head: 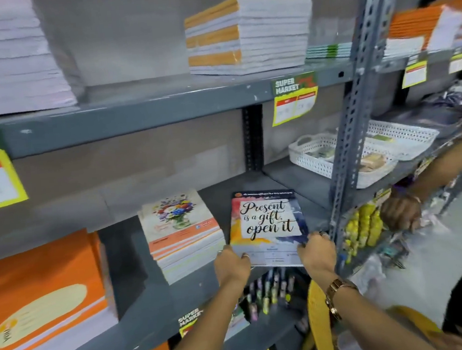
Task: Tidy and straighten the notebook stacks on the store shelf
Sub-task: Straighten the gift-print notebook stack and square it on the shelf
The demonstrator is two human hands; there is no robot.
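A notebook (267,222) printed "Present is a gift, open it" lies on the middle grey shelf (179,298), its near edge over the shelf front. My left hand (231,265) grips its near left corner and my right hand (316,251) grips its near right corner. Just left of it sits a flower-cover notebook stack (180,233), slightly fanned. An orange notebook stack (44,300) stands at the far left. On the upper shelf sit a white-and-orange stack (247,33) and a tall white stack (6,55).
A perforated metal upright (359,111) rises just right of my right hand. White baskets (335,159) sit on the neighbouring shelf. Another person's hand (401,210) holds that shelf's edge at the right. Pens (269,292) hang below; price tags (294,98) hang from shelf edges.
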